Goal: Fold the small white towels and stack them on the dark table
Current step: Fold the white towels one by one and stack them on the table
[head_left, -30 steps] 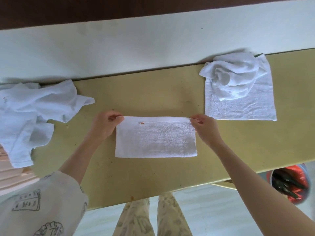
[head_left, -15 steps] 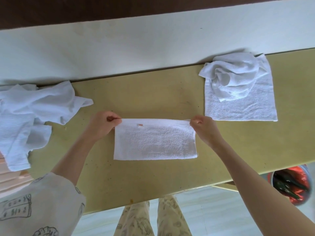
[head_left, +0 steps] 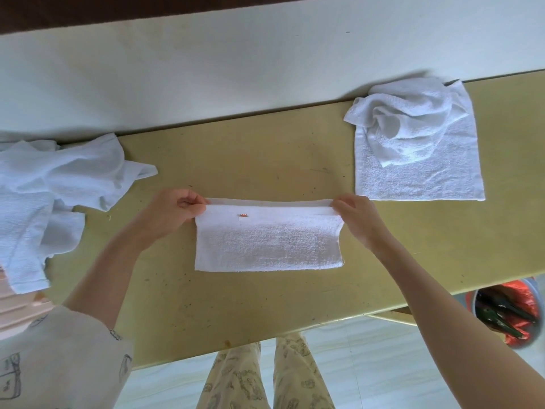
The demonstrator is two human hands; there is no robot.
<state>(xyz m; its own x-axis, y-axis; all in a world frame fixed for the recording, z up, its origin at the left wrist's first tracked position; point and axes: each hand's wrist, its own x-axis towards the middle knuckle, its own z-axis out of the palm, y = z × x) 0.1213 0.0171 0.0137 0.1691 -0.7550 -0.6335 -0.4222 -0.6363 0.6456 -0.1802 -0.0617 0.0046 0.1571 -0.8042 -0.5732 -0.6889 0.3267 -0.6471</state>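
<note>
A small white towel (head_left: 268, 240), folded once into a wide rectangle with a little orange tag near its top edge, lies on the yellowish table (head_left: 236, 160) in front of me. My left hand (head_left: 171, 215) pinches its upper left corner and my right hand (head_left: 355, 218) pinches its upper right corner. The top layer is lifted slightly at the far edge, so the layer beneath shows as a strip. At the right lies a flat folded towel (head_left: 427, 181) with a crumpled towel (head_left: 410, 125) on top.
A heap of loose white towels (head_left: 50, 190) hangs over the table's left end. A pale wall or ledge (head_left: 236, 54) runs behind the table. Below the right edge sits a bucket with red and dark things (head_left: 507, 314). My patterned trousers show under the near edge.
Both hands have drawn the top layer's far corners a little towards me, so the lower layer now shows along the far edge. The view has shifted slightly.
</note>
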